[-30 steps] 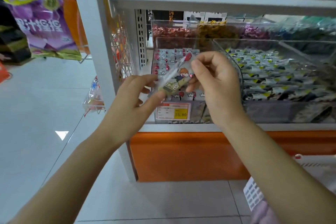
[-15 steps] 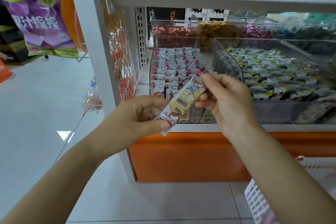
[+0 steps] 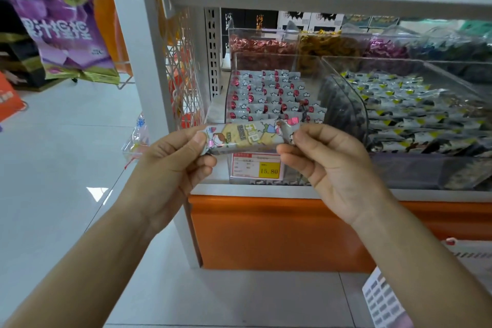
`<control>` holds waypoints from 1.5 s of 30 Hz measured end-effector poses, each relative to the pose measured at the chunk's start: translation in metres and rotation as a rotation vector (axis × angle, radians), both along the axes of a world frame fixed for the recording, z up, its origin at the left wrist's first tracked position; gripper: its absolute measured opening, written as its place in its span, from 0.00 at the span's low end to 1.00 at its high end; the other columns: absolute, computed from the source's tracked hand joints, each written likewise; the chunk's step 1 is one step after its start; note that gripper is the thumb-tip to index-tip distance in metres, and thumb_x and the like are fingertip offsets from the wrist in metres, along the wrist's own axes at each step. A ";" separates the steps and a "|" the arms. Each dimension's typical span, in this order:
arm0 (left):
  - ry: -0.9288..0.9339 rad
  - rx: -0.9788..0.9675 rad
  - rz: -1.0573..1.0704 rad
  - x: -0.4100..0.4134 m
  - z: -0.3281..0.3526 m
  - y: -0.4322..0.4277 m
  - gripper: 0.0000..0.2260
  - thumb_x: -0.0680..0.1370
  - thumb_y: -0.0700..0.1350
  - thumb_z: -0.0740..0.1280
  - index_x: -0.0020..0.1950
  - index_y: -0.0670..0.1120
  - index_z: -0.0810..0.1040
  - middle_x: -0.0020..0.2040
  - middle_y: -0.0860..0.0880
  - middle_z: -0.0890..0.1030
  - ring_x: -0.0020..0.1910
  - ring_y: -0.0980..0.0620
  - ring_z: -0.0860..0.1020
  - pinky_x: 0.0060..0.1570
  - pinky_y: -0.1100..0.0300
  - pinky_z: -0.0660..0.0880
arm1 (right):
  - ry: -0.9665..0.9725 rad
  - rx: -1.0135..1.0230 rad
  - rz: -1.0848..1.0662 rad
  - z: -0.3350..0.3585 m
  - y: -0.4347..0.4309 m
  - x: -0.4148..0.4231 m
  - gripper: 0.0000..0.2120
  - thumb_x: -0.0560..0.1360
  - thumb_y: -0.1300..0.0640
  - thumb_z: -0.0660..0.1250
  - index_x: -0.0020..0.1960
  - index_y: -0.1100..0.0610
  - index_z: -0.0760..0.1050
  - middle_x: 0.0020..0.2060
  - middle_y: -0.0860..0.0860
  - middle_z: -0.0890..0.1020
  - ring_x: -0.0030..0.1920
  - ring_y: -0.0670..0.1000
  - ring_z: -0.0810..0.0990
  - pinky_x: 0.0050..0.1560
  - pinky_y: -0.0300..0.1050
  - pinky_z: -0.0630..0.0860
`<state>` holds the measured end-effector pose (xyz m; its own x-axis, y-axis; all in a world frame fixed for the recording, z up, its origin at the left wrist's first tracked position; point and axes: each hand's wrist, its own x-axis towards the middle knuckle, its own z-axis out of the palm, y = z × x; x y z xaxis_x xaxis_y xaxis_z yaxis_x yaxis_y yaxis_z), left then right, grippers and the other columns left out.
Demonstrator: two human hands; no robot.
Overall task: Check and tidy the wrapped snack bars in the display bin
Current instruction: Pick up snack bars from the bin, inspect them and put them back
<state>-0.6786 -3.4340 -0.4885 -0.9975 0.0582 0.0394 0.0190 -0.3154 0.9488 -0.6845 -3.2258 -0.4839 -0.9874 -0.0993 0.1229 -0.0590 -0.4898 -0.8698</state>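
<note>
Snack bar lies sideways, left to right, in front of me. My left hand pinches its left end and my right hand pinches its right end. The bin sits just past it, farther away, so I would push forward.

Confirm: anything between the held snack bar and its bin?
Only the clear front wall of the display bin; the snack bar, pinched by left hand and right hand, sits before it, above the price label. Its top looks open.
</note>
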 end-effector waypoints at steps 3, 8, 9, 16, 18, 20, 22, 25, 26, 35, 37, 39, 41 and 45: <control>0.010 0.008 0.027 -0.001 0.000 -0.002 0.12 0.73 0.42 0.63 0.55 0.43 0.80 0.33 0.51 0.80 0.28 0.60 0.75 0.31 0.69 0.75 | 0.034 0.062 0.014 -0.004 0.001 0.000 0.05 0.67 0.66 0.66 0.43 0.60 0.76 0.33 0.54 0.83 0.37 0.54 0.85 0.34 0.37 0.79; 0.074 -0.144 0.069 -0.001 0.002 -0.004 0.10 0.75 0.41 0.63 0.49 0.49 0.83 0.44 0.48 0.85 0.38 0.56 0.80 0.36 0.67 0.77 | 0.227 0.408 -0.136 -0.005 0.001 0.001 0.17 0.75 0.70 0.62 0.56 0.51 0.77 0.37 0.46 0.80 0.39 0.55 0.85 0.39 0.43 0.82; 0.080 -0.166 0.064 0.000 0.003 -0.004 0.10 0.74 0.42 0.64 0.48 0.50 0.84 0.47 0.48 0.84 0.41 0.56 0.81 0.37 0.67 0.77 | 0.249 0.444 -0.161 -0.006 -0.001 0.001 0.16 0.76 0.69 0.62 0.54 0.51 0.78 0.37 0.45 0.80 0.39 0.54 0.85 0.39 0.44 0.82; 0.246 -0.411 0.062 0.001 0.005 -0.003 0.16 0.75 0.42 0.64 0.60 0.58 0.77 0.43 0.52 0.82 0.46 0.55 0.80 0.41 0.67 0.77 | 0.275 0.499 -0.215 -0.006 -0.008 0.002 0.01 0.74 0.56 0.66 0.43 0.52 0.75 0.36 0.47 0.79 0.33 0.50 0.80 0.31 0.43 0.78; 0.205 -0.382 -0.004 0.001 0.005 -0.002 0.15 0.77 0.40 0.63 0.60 0.55 0.77 0.49 0.54 0.83 0.51 0.55 0.81 0.43 0.65 0.78 | 0.286 0.503 -0.234 -0.007 -0.006 0.000 0.05 0.75 0.63 0.66 0.44 0.54 0.73 0.41 0.48 0.80 0.36 0.49 0.82 0.34 0.43 0.79; 0.160 -0.354 -0.056 0.001 0.005 -0.001 0.14 0.78 0.39 0.62 0.58 0.52 0.79 0.51 0.54 0.83 0.52 0.55 0.81 0.44 0.65 0.78 | 0.318 0.524 -0.231 -0.007 -0.004 -0.001 0.10 0.74 0.66 0.67 0.51 0.54 0.75 0.49 0.49 0.80 0.47 0.44 0.81 0.40 0.38 0.79; 0.174 -0.370 -0.058 0.003 0.007 0.000 0.11 0.75 0.43 0.65 0.56 0.53 0.79 0.50 0.55 0.84 0.51 0.56 0.81 0.43 0.67 0.77 | 0.346 0.585 -0.218 -0.007 -0.002 -0.002 0.14 0.73 0.66 0.67 0.55 0.51 0.77 0.52 0.46 0.81 0.52 0.41 0.80 0.46 0.35 0.78; 0.247 -0.441 0.035 0.004 0.007 0.000 0.15 0.67 0.51 0.68 0.53 0.59 0.80 0.48 0.50 0.84 0.47 0.55 0.81 0.43 0.68 0.77 | 0.325 0.582 -0.177 -0.008 -0.003 0.000 0.13 0.73 0.64 0.68 0.53 0.48 0.80 0.49 0.42 0.83 0.50 0.41 0.81 0.45 0.32 0.77; 0.260 -0.459 0.057 0.004 0.007 0.000 0.14 0.67 0.52 0.68 0.52 0.61 0.81 0.47 0.48 0.83 0.46 0.54 0.81 0.43 0.67 0.77 | 0.326 0.587 -0.181 -0.007 -0.003 0.000 0.13 0.73 0.63 0.68 0.52 0.48 0.80 0.48 0.40 0.83 0.49 0.41 0.81 0.44 0.32 0.77; 0.367 -0.701 0.064 0.002 0.008 0.004 0.12 0.70 0.41 0.72 0.46 0.56 0.78 0.41 0.59 0.79 0.41 0.60 0.77 0.41 0.69 0.75 | 0.386 0.648 -0.231 -0.005 -0.003 -0.001 0.08 0.72 0.64 0.69 0.42 0.51 0.79 0.42 0.47 0.82 0.41 0.47 0.81 0.42 0.33 0.77; 0.391 -0.756 0.039 0.003 0.008 0.007 0.10 0.70 0.43 0.72 0.46 0.56 0.77 0.40 0.62 0.77 0.40 0.61 0.75 0.39 0.71 0.74 | 0.415 0.674 -0.280 -0.005 -0.004 -0.002 0.09 0.72 0.64 0.69 0.40 0.51 0.79 0.40 0.46 0.82 0.42 0.43 0.81 0.43 0.32 0.76; 0.371 -0.758 0.029 0.003 0.009 0.010 0.07 0.68 0.51 0.71 0.44 0.54 0.77 0.39 0.60 0.77 0.41 0.59 0.75 0.39 0.66 0.75 | 0.442 0.707 -0.317 -0.005 -0.004 -0.002 0.08 0.73 0.64 0.69 0.40 0.52 0.78 0.39 0.46 0.82 0.41 0.43 0.80 0.41 0.32 0.76; 0.356 -0.736 0.017 0.003 0.011 0.010 0.11 0.65 0.56 0.69 0.42 0.52 0.78 0.38 0.57 0.78 0.41 0.56 0.76 0.41 0.60 0.74 | 0.455 0.731 -0.319 -0.005 -0.003 -0.002 0.07 0.73 0.64 0.69 0.40 0.53 0.78 0.39 0.47 0.81 0.40 0.45 0.80 0.40 0.33 0.77; 0.347 -0.694 -0.072 0.000 0.017 0.005 0.10 0.65 0.54 0.69 0.41 0.49 0.82 0.36 0.53 0.82 0.38 0.58 0.79 0.38 0.66 0.75 | 0.442 0.745 -0.285 -0.003 -0.001 -0.002 0.08 0.73 0.64 0.69 0.39 0.53 0.78 0.39 0.48 0.81 0.39 0.45 0.80 0.39 0.34 0.77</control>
